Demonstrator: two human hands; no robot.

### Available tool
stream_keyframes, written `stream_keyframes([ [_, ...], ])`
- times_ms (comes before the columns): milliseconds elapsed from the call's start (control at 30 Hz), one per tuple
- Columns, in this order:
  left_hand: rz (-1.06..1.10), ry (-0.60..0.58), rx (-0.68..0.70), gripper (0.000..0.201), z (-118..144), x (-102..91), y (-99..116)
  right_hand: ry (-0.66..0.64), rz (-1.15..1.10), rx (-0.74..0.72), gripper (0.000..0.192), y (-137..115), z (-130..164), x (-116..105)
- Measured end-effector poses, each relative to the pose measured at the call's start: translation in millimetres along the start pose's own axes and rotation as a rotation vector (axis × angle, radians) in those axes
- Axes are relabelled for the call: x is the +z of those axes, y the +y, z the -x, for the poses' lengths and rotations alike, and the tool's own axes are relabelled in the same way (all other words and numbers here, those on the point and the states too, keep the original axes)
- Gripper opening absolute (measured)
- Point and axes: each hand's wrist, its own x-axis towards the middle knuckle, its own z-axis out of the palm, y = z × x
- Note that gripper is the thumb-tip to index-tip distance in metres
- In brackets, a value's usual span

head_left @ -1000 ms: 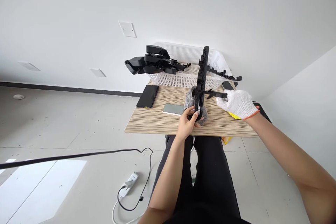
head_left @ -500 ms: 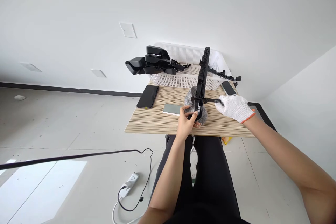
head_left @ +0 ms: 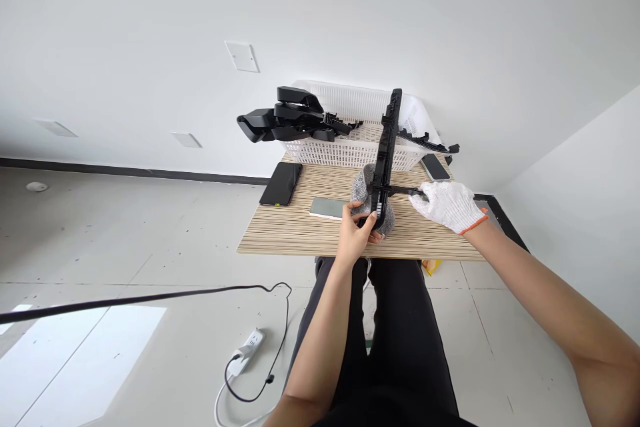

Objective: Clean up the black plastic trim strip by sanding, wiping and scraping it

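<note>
gripping the near end of a long black plastic strip (head_left: 385, 153), the bare left hand (head_left: 356, 237) has its fingers closed round it, holding it on edge above the wooden table (head_left: 300, 230), far end over the white basket (head_left: 350, 140). the gloved right hand (head_left: 449, 205) pinches a thin black tool (head_left: 403, 191) against the strip's side. a grey glove (head_left: 361, 188) lies just behind, near two phones (head_left: 281, 183).
</note>
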Motion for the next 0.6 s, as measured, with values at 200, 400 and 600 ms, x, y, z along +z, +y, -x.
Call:
stream_keyframes([
  [200, 0.003, 0.005, 0.008, 0.055, 1.6, -0.2, 0.1, 0.021, -0.027, 0.01, 0.06, -2.5, 0.3, -2.3],
  [400, 0.039, 0.022, 0.043, 0.054, -1.2, -1.1, -2.3, 0.028, -0.045, 0.079, 0.057, -6.6, 4.0, -3.6],
  [600, 0.101, -0.017, 0.073, 0.048, -2.5, 0.9, -4.5, 0.039, -0.034, 0.044, 0.051, -8.3, 10.3, 2.8],
])
